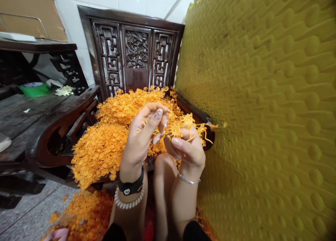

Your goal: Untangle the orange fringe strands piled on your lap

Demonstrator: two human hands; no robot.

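My right hand (187, 148) pinches a few small orange plastic pieces (175, 130) between thumb and fingers. They are flower-shaped, with thin curling strands sticking out to the right. Close beside it, my left hand (144, 132) is curled, its thumb bent in towards the fingertips. Whether a small piece sits in those fingers I cannot make out. Behind both hands rises a large heap of the same orange pieces (102, 148), piled on a dark carved wooden chair (136, 78).
More orange pieces (86, 209) lie on the floor at lower left, by a pink object (56, 235). A dark wooden table (15, 110) at left bears a green bowl (35, 90) and pale flowers (64, 91). A yellow textured foam mat (262, 111) stands upright close on the right.
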